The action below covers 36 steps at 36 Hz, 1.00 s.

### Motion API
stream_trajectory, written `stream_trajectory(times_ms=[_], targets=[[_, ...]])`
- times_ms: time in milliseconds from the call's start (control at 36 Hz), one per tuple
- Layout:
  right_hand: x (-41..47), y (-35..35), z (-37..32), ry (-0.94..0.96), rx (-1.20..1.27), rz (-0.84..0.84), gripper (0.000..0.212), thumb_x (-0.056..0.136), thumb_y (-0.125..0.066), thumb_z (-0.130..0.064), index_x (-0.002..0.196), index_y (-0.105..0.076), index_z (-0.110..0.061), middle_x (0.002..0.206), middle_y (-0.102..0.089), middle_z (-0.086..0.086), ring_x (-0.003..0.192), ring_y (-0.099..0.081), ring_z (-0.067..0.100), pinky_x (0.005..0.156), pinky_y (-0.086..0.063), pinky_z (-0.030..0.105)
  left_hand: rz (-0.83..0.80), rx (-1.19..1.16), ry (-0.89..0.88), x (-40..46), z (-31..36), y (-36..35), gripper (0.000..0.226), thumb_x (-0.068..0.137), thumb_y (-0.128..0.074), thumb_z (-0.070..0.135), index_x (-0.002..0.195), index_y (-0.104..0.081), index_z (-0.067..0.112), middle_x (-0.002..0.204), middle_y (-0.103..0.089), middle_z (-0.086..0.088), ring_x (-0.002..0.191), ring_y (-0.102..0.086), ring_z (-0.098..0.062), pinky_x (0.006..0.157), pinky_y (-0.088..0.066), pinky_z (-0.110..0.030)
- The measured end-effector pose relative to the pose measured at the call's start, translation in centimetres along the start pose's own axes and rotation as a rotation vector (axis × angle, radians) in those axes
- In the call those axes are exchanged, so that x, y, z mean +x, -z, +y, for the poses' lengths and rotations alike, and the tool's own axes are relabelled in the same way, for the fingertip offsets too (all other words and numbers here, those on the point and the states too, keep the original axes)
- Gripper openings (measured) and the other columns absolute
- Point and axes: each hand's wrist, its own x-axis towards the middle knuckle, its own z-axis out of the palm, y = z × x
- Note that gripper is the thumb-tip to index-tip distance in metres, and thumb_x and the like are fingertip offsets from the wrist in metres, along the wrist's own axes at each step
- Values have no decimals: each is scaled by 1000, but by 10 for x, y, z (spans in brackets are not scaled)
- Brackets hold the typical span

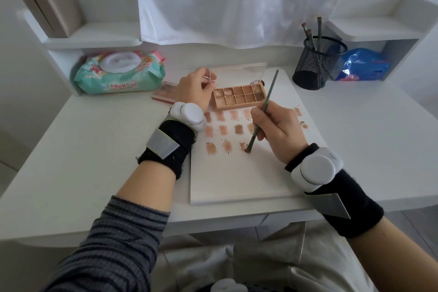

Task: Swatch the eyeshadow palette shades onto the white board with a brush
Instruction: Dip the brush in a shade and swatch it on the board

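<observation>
Right hand fingers pinch brush, tip on white board; left hand pinches swab.

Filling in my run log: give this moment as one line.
step: swatching | right hand: grips brush, tip on white board, third row | left hand: pinches thin white stick | palette: open

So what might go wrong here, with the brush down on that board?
1. Loose dark crumbs lie around the bottom-row swatches; the right hand holding the brush could drag them into smears on the white board.
2. The palette stands open just above the swatches; a wrist could nudge it.
3. The left hand pinches a thin white stick over the palette; it could drop into the pans.
</observation>
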Motion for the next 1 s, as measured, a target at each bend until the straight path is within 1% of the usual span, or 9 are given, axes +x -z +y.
stream_trajectory(times_ms=[83, 167, 250, 333, 500, 611, 778, 889, 1000], targets=[[1, 1, 0, 21, -48, 33, 23, 90, -43, -26, 69, -47, -20, 56, -50, 0, 49, -49, 9, 53, -40, 19, 0, -2, -2, 0, 0, 0, 10, 87, -59, 13, 95, -64, 12, 96, -72, -2, 89, -66, -17, 78, -51, -30], [2, 1, 1, 45, -83, 64, 21, 91, -43, -25, 75, -50, -13, 55, -52, -2, 51, -51, 8, 52, -38, 14, -1, 3, -3, 0, 0, 0, 10, 87, -58, 13, 96, -64, 12, 96, -71, -2, 88, -65, -15, 76, -50, -27], [1, 0, 1, 60, -98, 76, 23, 91, -44, -24, 77, -52, -8, 54, -52, 1, 53, -51, 15, 52, -40, 20, -6, -4, -2, 0, 0, 0, 10, 87, -59, 14, 95, -64, 13, 96, -71, -1, 88, -66, -16, 77, -50, -28], [0, 0, 0, 54, -74, 66, 26, 91, -45, -24, 74, -52, -5, 52, -50, 0, 49, -51, 11, 53, -42, 25, -6, -13, -1, 0, 0, 0, 10, 87, -59, 13, 95, -64, 12, 97, -71, -2, 91, -66, -17, 80, -51, -31], [0, 1, -2, 70, -31, 119, 19, 91, -45, -22, 73, -48, -25, 54, -51, -7, 50, -51, 5, 53, -38, 14, -1, -13, -11, -1, 0, 0, 10, 87, -59, 12, 95, -64, 10, 97, -71, -3, 90, -66, -19, 80, -51, -34], [1, -1, 1, 70, -45, 87, 16, 92, -44, -23, 76, -49, -20, 57, -52, -5, 52, -53, 8, 54, -40, 15, -5, -8, -2, -1, 1, 0, 10, 88, -59, 13, 96, -64, 11, 98, -71, -3, 91, -66, -18, 80, -51, -32], [2, -1, 1, 82, -35, 78, 17, 92, -43, -25, 76, -48, -28, 59, -55, -1, 55, -55, 18, 55, -45, 27, 0, -6, -12, 0, 0, 0, 10, 87, -59, 12, 95, -64, 10, 97, -71, -3, 89, -66, -19, 79, -52, -35], [2, -2, 3, 44, -55, -22, 17, 91, -43, -28, 76, -48, -24, 60, -55, -4, 55, -55, 5, 58, -44, 19, 1, -11, -11, -1, 0, 0, 10, 87, -59, 12, 96, -64, 10, 97, -71, -3, 89, -66, -19, 79, -51, -34], [2, -2, 2, 48, -72, -20, 18, 91, -43, -29, 76, -48, -21, 59, -56, 2, 55, -54, 6, 57, -44, 19, 0, -11, -9, -1, 0, 0, 10, 88, -58, 12, 96, -64, 10, 97, -71, -3, 90, -66, -19, 79, -51, -33]])
